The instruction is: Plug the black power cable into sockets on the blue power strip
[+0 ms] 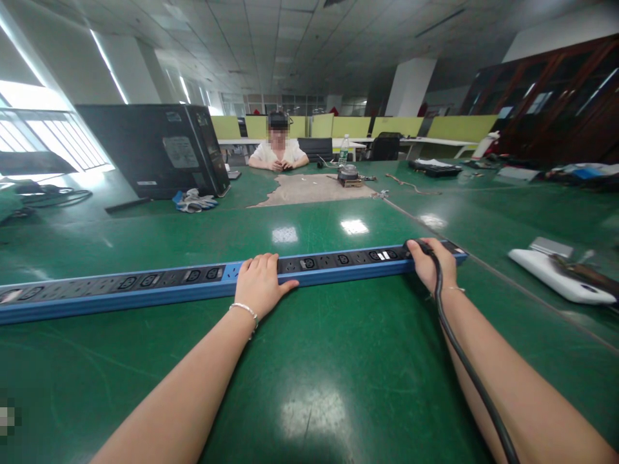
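Evidently the person is working the plug [423, 246] at the strip's [333, 277] right end; whether it's seating, I can't tell. The strip is lying across the frame's middle from the left edge. The right hand [435, 264] is pinching the plug, its cable [459, 345] trailing lower right. The left hand [260, 280] is bracing mid-frame, palm down, thumb pointing right; whether it's gripping isn't showing. This is calling, I'd judge, for steady bracing and a straight wrist.

Office, partitions [461, 127] (yellow-green ones), desk chairs [385, 145]
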Available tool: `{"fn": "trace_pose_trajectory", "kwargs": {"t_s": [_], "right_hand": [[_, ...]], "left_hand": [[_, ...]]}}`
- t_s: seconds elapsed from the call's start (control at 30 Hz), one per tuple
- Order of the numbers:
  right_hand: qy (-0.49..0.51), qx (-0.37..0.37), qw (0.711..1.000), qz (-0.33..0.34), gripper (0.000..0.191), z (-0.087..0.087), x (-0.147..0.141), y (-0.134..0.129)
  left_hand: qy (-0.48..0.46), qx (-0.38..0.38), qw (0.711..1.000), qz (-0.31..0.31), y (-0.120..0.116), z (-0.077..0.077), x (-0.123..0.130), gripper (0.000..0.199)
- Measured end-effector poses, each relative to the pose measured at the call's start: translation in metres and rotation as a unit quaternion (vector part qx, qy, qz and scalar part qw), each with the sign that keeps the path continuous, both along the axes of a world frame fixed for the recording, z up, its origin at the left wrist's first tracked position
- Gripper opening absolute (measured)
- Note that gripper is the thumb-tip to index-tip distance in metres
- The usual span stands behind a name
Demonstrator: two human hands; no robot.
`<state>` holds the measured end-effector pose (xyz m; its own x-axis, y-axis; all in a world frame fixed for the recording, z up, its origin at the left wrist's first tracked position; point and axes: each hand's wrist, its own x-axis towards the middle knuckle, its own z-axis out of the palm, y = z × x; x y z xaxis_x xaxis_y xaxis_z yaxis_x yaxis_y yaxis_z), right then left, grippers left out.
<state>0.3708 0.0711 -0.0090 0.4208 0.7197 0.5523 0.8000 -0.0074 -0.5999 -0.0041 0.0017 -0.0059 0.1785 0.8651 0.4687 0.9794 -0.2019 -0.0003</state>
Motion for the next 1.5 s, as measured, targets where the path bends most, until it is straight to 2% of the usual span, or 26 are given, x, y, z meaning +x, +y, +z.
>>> {"fn": "trace_pose_trajectory", "kwargs": {"t_s": [0.17, 0.33, 0.53, 0.67, 1.17, 1.33, 1.5], "right_hand": [[0.005, -0.021, 1.0, -0.005, 0.038, 0.005, -0.002, -0.001], [0.002, -0.01, 1.0, -0.002, 0.04, -0.002, 0.002, 0.003], [-0.063, 0.04, 0.997, 0.035, 0.037, -0.016, 0.002, 0.004], [-0.062, 0.071, 0.995, 0.0, 0.04, -0.021, -0.002, 0.004], [-0.087, 0.057, 0.994, 0.022, 0.043, -0.012, -0.009, -0.007], [-0.063, 0.067, 0.996, -0.008, 0.043, -0.013, -0.013, -0.007], [-0.029, 0.093, 0.995, -0.006, 0.046, -0.013, -0.014, -0.005]], "left_hand": [[0.002, 0.002, 1.0, 0.001, 0.0, 0.0, 0.0, 0.068], [0.002, 0.0, 1.0, 0.001, 0.0, 0.0, 0.0, 0.068], [-0.001, -0.003, 1.0, 0.0, -0.001, 0.001, 0.001, 0.067], [-0.005, -0.002, 1.0, -0.003, 0.0, 0.0, 0.0, 0.066], [-0.001, 0.003, 1.0, -0.002, 0.0, 0.0, -0.001, 0.065], [0.005, 0.004, 1.0, 0.0, 0.0, 0.0, 0.0, 0.065], [0.008, 0.001, 1.0, 0.0, 0.0, 0.002, 0.0, 0.065]]}}
